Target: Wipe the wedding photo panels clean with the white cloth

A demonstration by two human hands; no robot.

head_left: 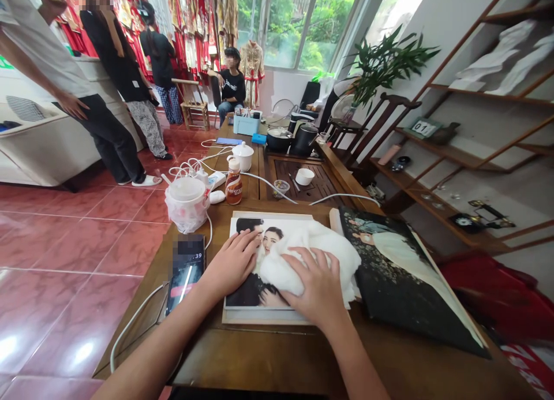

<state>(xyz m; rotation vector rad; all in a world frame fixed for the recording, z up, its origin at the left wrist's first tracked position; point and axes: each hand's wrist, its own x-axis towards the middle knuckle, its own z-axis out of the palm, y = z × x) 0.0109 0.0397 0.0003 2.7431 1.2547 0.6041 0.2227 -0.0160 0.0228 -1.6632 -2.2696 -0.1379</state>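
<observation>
A photo album (249, 301) with a couple's portrait lies flat on the wooden table in front of me. My left hand (236, 258) rests flat on its left side, fingers stretched over the picture. On the album's right part, my right hand (312, 281) grips a bunched white cloth (331, 250), fingers curved over it. The cloth hides much of the portrait and overhangs the right edge. Beside it, a second, larger photo panel (402, 273) with a figure in a white gown lies tilted. A phone (187, 276) with a lit screen is left of my left hand.
Beyond the album stand a bagged white tub (187, 201), a brown bottle (234, 183), a lidded white cup (243, 156) and a small bowl (304, 176). Cables cross the wooden table (242, 359). Several people are farther back; wooden shelves (454, 157) rise at right.
</observation>
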